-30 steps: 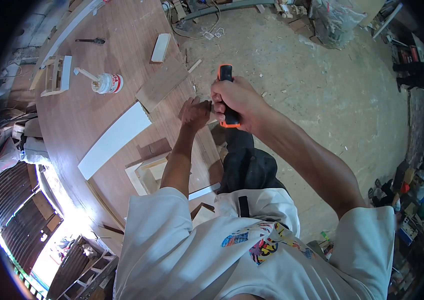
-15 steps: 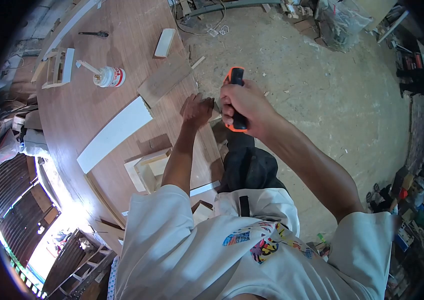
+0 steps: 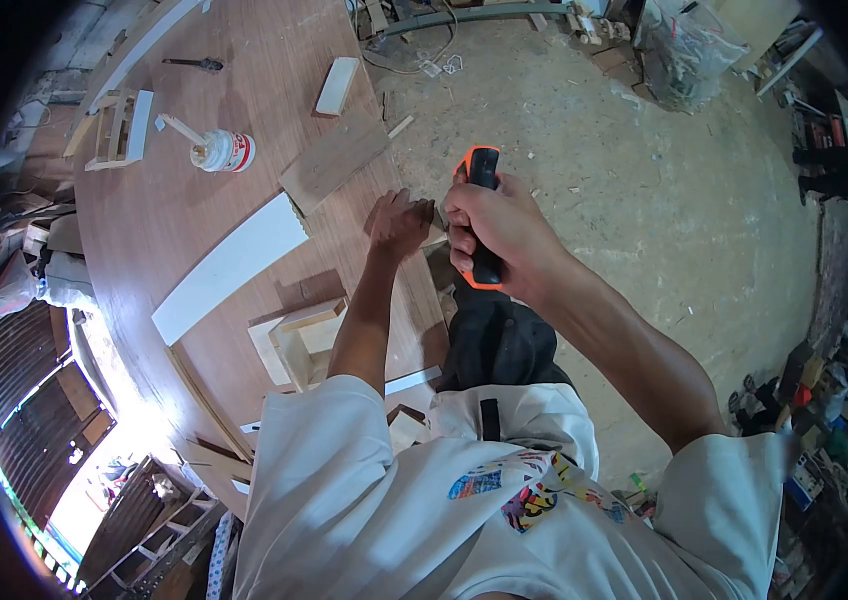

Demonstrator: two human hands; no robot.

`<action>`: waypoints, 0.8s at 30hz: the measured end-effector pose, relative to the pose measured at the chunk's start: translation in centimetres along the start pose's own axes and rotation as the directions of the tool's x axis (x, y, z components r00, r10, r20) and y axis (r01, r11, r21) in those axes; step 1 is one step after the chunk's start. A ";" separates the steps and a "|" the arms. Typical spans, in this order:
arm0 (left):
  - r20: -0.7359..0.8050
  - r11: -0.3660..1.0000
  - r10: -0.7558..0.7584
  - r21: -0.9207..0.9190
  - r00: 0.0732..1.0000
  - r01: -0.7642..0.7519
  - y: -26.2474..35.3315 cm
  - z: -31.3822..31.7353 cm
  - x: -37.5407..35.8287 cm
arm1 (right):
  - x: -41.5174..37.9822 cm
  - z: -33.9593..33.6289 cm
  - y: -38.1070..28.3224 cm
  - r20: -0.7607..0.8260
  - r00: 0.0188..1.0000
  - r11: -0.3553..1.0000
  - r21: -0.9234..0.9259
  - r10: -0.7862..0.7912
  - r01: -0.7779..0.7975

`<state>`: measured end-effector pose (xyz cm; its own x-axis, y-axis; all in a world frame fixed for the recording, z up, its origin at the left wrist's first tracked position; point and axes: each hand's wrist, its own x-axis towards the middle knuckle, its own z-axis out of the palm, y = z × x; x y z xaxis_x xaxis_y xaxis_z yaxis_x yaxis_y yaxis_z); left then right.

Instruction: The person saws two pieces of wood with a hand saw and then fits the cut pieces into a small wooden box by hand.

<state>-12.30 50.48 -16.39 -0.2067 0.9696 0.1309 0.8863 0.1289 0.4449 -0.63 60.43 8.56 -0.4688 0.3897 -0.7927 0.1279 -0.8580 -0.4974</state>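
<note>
Right, I'm watching from my end: my right hand (image 3: 492,225) is closed firmly around an orange-and-black handle (image 3: 485,262), fingers wrapped over the grip. It sits out past the edge of the worktop (image 3: 279,70), above the floor (image 3: 644,210). Whatever the handle carries lower down, I can't make out from here.

Over to my left hand (image 3: 402,224), down on the right-hand edge of the worktop, fingers bent, just beside a small wood piece (image 3: 436,236). Is it clamped on that piece or only pressing down? I can't tell; the hand covers too much. The two hands are close together, with the wood's visible end between them.

Now the surroundings. A brown plank (image 3: 329,168) lies just beyond my left hand, and left of that a white curved board (image 3: 229,270) stretches across the worktop. An open wooden box (image 3: 294,350) sits right by my left forearm, so I judge elbow room on that side tight. On the right, only floor lies alongside my right forearm.

Farther off, there's a white block (image 3: 337,86), a tub (image 3: 232,151) with a stick (image 3: 182,130) poking out, a dark tool (image 3: 194,64), and a small wooden frame (image 3: 134,130) at far left.
</note>
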 end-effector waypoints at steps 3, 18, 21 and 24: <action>-0.008 0.999 0.034 0.041 0.999 -0.033 0.1 0.0 0.0 | 1.2 -0.2 1.4 -0.026 1.000 1.000 0.010 -0.010 0.010; 0.007 0.996 0.092 0.009 0.996 -0.092 0.2 -0.4 -0.2 | 2.9 0.2 0.8 0.012 0.999 0.999 -0.015 0.039 -0.039; 0.058 0.887 -0.088 -0.450 0.994 0.104 -3.0 3.7 -1.0 | 4.4 0.5 0.9 0.059 0.997 0.999 0.008 0.040 -0.040; 0.230 0.835 -0.150 -0.491 0.962 0.248 -3.4 4.5 -1.0 | 3.9 1.1 0.2 0.065 0.994 0.996 -0.032 0.090 -0.088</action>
<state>-13.26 49.97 -22.04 -0.2363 0.9609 -0.1445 0.4854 0.2456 0.8391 -3.37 61.44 5.71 -0.5110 0.2888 -0.8096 0.1964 -0.8777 -0.4371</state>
